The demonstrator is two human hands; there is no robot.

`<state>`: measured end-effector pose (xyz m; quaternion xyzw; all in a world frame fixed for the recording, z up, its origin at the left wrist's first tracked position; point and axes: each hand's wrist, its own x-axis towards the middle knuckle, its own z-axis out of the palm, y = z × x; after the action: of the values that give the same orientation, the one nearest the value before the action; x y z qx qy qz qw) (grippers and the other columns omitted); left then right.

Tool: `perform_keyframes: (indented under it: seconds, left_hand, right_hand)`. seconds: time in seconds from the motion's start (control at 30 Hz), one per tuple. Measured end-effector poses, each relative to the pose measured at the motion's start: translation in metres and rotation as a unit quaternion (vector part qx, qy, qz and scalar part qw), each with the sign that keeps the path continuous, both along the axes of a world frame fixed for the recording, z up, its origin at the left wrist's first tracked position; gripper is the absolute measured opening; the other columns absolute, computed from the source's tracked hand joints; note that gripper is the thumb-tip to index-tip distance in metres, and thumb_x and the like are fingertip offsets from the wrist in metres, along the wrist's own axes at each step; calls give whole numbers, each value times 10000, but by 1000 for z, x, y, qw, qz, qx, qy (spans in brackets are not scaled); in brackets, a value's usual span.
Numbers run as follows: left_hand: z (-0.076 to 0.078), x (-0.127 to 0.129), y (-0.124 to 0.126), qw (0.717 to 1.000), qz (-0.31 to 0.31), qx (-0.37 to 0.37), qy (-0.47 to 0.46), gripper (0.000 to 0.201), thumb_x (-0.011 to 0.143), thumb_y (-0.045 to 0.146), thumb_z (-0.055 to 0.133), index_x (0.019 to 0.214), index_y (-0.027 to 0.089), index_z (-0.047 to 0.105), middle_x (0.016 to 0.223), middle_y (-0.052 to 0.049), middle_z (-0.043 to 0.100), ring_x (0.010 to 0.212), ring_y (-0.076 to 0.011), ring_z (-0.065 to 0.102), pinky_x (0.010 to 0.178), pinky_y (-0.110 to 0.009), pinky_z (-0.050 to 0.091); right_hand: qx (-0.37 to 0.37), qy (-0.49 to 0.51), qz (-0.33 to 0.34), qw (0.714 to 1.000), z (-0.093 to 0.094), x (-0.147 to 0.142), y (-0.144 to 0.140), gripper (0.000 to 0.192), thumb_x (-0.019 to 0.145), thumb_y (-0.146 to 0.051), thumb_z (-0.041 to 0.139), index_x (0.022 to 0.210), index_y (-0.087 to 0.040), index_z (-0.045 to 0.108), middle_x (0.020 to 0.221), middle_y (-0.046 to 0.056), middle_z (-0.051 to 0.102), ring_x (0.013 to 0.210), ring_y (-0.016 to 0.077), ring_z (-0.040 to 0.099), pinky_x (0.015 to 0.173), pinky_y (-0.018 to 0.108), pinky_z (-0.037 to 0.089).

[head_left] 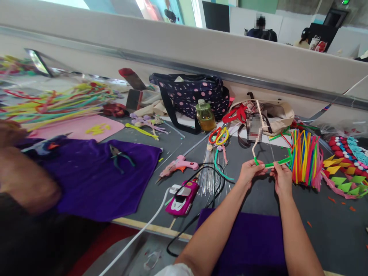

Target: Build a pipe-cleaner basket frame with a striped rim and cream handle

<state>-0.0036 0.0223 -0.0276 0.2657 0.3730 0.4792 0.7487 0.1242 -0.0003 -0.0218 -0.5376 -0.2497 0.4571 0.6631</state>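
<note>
Between my two hands stretches a green pipe cleaner (276, 164), with a paler strip along its lower side. A cream pipe cleaner (254, 148) rises from its left end, and a thin wire shows behind. My left hand (250, 172) pinches the green stem near that left end. Opposite it, my right hand (282, 178) grips the same stem between thumb and fingers. Just right of my right hand lies a bundle of colourful pipe cleaners (306, 159). A purple cloth (250, 241) lies beneath my forearms.
A pink glue gun (179, 166) and magenta power strip (184, 199) lie to the left, their cords crossing the table edge. Behind stand a bottle (206, 117), a dotted bag (195, 94) and a beige bag (280, 115). At left, another person's arm (24, 176) is blurred near pliers (119, 155).
</note>
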Motion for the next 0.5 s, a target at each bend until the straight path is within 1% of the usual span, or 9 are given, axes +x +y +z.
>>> perform_keyframes:
  seconds: [0.07, 0.1, 0.13, 0.2, 0.27, 0.37, 0.43, 0.5]
  left_hand:
    - [0, 0, 1, 1000, -16, 2, 2, 331, 585, 238, 821, 827, 99, 642, 715, -73, 698, 648, -170, 684, 584, -240, 551]
    - [0, -1, 2, 1000, -17, 2, 0, 340, 597, 245, 817, 851, 99, 644, 760, -86, 706, 659, -165, 683, 588, -239, 550]
    - [1, -3, 4, 1000, -11, 2, -7, 349, 613, 255, 810, 879, 100, 645, 809, -99, 710, 675, -159, 681, 597, -239, 550]
    - [3, -8, 9, 999, 20, -3, -31, 360, 646, 275, 792, 925, 104, 641, 882, -114, 709, 715, -152, 679, 625, -242, 553]
    - [4, -15, 14, 997, 41, -9, -57, 361, 676, 290, 771, 960, 109, 639, 926, -118, 702, 733, -153, 677, 627, -247, 557]
    - [6, -23, 19, 996, 45, -13, -73, 337, 712, 294, 739, 976, 106, 645, 932, -122, 697, 681, -139, 665, 613, -252, 558]
    - [6, -25, 20, 996, 48, -8, -74, 318, 707, 286, 741, 956, 110, 652, 923, -110, 696, 645, -127, 654, 598, -249, 556]
    - [6, -25, 19, 996, 51, -5, -68, 301, 680, 284, 762, 904, 113, 655, 892, -95, 696, 618, -119, 645, 576, -241, 549]
  right_hand:
    - [3, -30, -3, 1000, 1, 5, 0, 315, 593, -410, 778, 675, -163, 602, 528, -63, 536, 447, 70, 473, 416, 187, 388]
    - [3, -44, 7, 999, 1, 9, -1, 310, 595, -409, 777, 671, -162, 606, 518, -64, 530, 442, 71, 465, 416, 190, 383]
    - [1, -55, 26, 998, 3, 13, -2, 306, 595, -405, 778, 680, -162, 615, 518, -65, 528, 440, 71, 458, 417, 194, 381]
    - [-9, -69, 90, 994, 6, 22, -5, 303, 594, -398, 780, 711, -158, 635, 541, -58, 542, 447, 76, 458, 421, 202, 384]
    - [-18, -77, 122, 989, 10, 29, -8, 301, 594, -394, 777, 726, -162, 638, 561, -54, 550, 454, 80, 464, 428, 208, 395]
    - [-31, -93, 146, 984, 14, 32, -12, 278, 592, -382, 773, 698, -170, 627, 555, -58, 531, 458, 88, 468, 432, 216, 408]
    - [-40, -107, 172, 978, 15, 31, -13, 265, 593, -374, 770, 673, -170, 622, 541, -60, 516, 454, 88, 465, 432, 215, 407]
    - [-48, -105, 183, 976, 15, 29, -12, 258, 598, -377, 763, 672, -172, 623, 538, -60, 520, 457, 90, 472, 442, 216, 414]
